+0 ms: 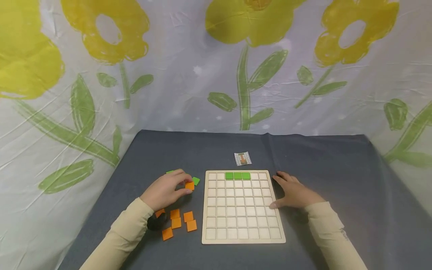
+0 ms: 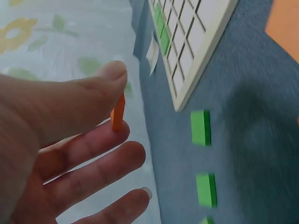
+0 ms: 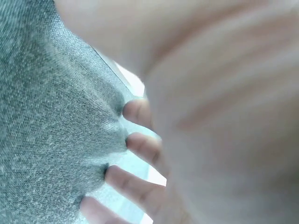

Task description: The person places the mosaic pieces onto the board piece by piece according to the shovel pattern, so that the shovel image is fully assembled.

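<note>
Between thumb and index finger my left hand [image 1: 171, 189] pinches an orange square tile [image 1: 189, 185], seen edge-on in the left wrist view. It is raised above the table, left of a wooden grid board [image 1: 243, 240]. Three green tiles [image 1: 237, 176] sit side by side in the board's far row; its other cells show pale bottoms. My right hand [image 1: 295, 192] rests at the board's right side, thumb at the edge and fingers spread. In the right wrist view its fingertips [image 3: 135, 111] press into the grey cloth. The right palm's underside is hidden.
Loose orange tiles [image 1: 176, 223] lie left of the board, one partly covered by the left wrist. Several green tiles [image 2: 201, 128] lie beyond the left hand. A small pattern card [image 1: 243, 158] lies behind the board. A flower-printed curtain [image 1: 182, 75] hangs behind the table.
</note>
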{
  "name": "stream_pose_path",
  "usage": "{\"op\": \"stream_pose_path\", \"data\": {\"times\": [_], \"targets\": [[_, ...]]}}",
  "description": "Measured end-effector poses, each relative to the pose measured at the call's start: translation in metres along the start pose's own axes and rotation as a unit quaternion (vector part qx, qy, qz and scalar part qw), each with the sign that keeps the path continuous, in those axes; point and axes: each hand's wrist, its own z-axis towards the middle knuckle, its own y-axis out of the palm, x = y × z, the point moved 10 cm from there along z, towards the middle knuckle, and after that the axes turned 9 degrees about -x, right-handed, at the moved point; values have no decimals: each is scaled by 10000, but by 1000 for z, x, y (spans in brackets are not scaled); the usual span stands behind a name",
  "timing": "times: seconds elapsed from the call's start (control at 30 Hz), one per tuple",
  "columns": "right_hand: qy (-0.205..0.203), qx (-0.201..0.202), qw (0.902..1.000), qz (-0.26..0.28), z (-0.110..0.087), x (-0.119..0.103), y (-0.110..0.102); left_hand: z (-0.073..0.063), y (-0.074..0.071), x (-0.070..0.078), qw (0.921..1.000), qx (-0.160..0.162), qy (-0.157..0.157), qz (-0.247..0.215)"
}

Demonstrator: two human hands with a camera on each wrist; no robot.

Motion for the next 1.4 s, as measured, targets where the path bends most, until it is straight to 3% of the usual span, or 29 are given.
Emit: {"op": "stream_pose_path", "data": {"times": [0.23,0.53,0.8,0.93,1.4], "targets": [[152,21,9998,-114,-3,1,-2,33,10,24,9995,-197,254,-43],[256,-30,9996,-149,-3,8,-2,64,21,58,9967,-510,623,-48],[183,-52,9997,-146,-2,5,0,78,33,67,9964,-454,706,-78],[189,-42,9997,-178,0,5,1,86,41,68,9968,-529,572,-191],[274,-115,9995,-104,-1,6,2,111,63,79,9957,-333,482,712]]}}
